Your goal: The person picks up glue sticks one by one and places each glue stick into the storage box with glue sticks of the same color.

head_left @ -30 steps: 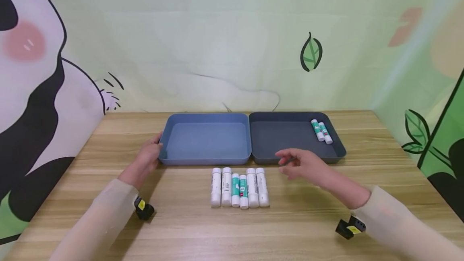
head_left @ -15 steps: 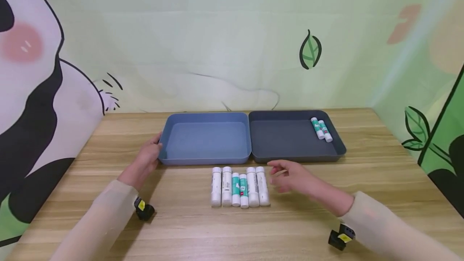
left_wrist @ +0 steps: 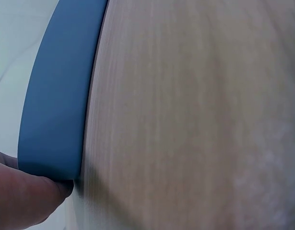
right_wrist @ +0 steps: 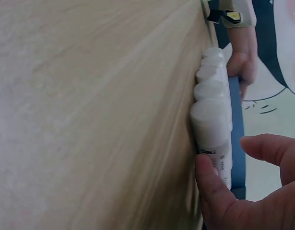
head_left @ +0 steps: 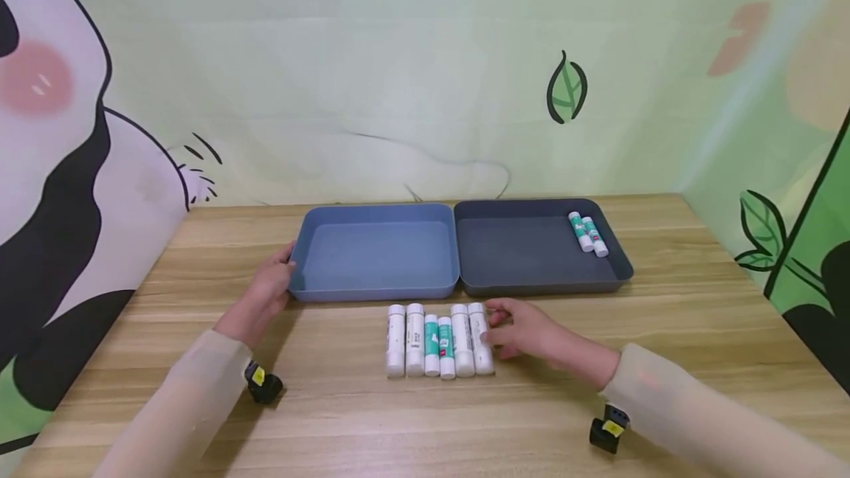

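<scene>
Six or so glue sticks lie side by side in a row: white ones at both ends and two shorter green-and-white glue sticks (head_left: 446,347) in the middle. My right hand (head_left: 527,330) is at the row's right end, its thumb touching the outermost white glue stick (head_left: 481,339). In the right wrist view the index finger (right_wrist: 265,146) is apart from that stick, with a gap between finger and thumb. My left hand (head_left: 265,290) holds the left edge of the blue tray (head_left: 375,293), its thumb (left_wrist: 37,196) against the front corner. Its other fingers are mostly hidden.
Against the blue tray's right side stands a dark grey tray (head_left: 524,253), with two green-and-white glue sticks (head_left: 587,234) at its right end. Both trays sit behind the row on a wooden table (head_left: 345,419). A printed cloth backdrop (head_left: 425,94) rises at the back.
My right hand has moved left and slightly toward me, from in front of the dark tray to the rightmost white glue stick. My left hand stays at the blue tray.
</scene>
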Tool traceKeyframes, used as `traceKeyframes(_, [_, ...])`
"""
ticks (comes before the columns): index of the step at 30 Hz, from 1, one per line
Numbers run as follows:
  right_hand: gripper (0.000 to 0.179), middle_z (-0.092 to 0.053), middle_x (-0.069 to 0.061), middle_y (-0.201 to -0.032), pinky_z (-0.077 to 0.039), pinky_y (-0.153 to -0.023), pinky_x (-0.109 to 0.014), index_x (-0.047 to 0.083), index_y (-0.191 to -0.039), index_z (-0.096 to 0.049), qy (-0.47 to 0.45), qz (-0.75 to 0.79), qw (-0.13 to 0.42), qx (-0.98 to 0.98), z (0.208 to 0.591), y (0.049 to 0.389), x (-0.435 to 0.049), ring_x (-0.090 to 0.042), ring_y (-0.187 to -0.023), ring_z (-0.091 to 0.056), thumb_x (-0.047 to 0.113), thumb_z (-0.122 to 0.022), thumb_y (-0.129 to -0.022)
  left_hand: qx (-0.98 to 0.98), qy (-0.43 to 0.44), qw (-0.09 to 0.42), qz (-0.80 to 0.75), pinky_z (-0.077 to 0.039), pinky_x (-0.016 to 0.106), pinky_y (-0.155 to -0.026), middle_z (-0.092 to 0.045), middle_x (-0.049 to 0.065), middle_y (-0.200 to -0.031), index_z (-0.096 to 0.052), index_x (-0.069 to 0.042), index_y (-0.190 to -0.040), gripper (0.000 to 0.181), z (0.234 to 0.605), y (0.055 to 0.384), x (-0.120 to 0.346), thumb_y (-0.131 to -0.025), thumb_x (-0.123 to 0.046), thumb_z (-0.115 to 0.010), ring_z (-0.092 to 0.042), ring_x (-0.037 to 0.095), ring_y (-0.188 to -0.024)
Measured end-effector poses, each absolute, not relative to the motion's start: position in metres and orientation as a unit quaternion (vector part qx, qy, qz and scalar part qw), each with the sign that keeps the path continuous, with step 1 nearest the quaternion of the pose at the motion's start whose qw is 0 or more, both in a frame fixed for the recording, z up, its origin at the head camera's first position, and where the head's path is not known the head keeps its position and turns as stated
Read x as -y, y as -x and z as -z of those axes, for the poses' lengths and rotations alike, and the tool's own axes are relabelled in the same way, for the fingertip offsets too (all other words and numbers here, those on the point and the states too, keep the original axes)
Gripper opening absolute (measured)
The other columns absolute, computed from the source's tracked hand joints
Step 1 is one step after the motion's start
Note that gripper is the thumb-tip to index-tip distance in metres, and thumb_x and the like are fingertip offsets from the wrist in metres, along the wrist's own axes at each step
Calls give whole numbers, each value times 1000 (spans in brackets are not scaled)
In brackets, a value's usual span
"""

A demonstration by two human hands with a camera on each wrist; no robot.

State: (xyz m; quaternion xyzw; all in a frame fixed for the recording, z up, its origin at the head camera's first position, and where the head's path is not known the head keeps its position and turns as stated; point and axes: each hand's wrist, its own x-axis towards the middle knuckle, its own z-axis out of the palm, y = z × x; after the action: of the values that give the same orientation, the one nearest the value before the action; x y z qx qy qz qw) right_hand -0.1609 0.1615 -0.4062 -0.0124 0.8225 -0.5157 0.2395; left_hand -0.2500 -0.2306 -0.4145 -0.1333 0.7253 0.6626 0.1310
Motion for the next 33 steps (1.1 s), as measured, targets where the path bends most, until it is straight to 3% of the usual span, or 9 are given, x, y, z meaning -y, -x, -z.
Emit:
traceKeyframes(13, [71, -54, -22, -130, -62, -73, -31, -8, -150, -40, -2, 489, 249, -836, 410, 166, -158, -21, -86, -63, 8, -73, -90, -730, 130, 132, -658, -1, 45, -133, 9, 10, -173, 2, -9, -163, 57, 414, 251, 231, -109, -2, -17, 7, 29, -161])
traceKeyframes(33, [71, -54, -14, -107, -62, -68, -31, -6, -148, -41, 19, 466, 245, -850, 410, 175, -153, -18, -80, -58, 5, -76, -87, -729, 125, 131, -660, -2, 45, -133, 9, 12, -172, 3, -8, -162, 57, 415, 252, 231, -109, -2, -17, 6, 30, -161])
